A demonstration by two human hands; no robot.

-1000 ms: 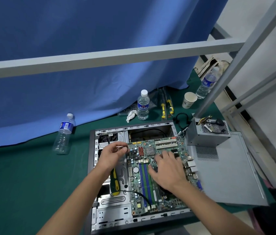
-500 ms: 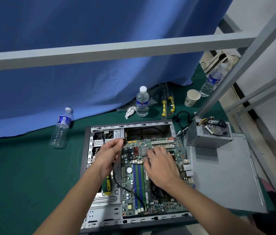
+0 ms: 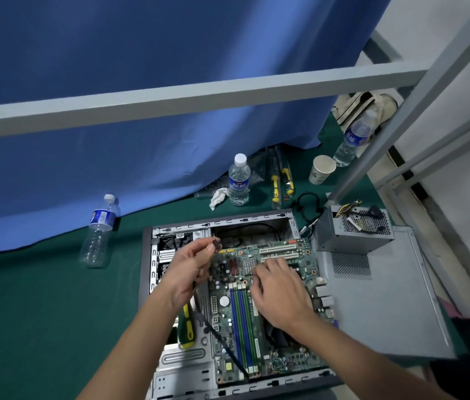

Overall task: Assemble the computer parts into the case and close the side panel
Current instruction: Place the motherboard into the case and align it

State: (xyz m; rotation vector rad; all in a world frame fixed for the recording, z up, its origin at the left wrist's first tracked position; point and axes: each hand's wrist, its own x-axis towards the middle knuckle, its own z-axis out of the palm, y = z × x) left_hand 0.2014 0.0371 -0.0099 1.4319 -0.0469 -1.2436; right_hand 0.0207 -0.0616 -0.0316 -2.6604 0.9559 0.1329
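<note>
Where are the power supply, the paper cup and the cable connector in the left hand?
power supply [image 3: 352,241]: head view, on its grey front side wall.
paper cup [image 3: 320,172]: head view, on its outer wall.
cable connector [image 3: 216,244]: head view, on the dark plug pinched by the left hand [image 3: 189,269].

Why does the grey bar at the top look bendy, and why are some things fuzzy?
Head view: the wide lens curves the grey bar and stretches things near the edges. Head view: the far water bottle and paper cup look soft, while the motherboard is sharper. Head view: the light is even, with only faint shadows under the left hand and right hand.
</note>
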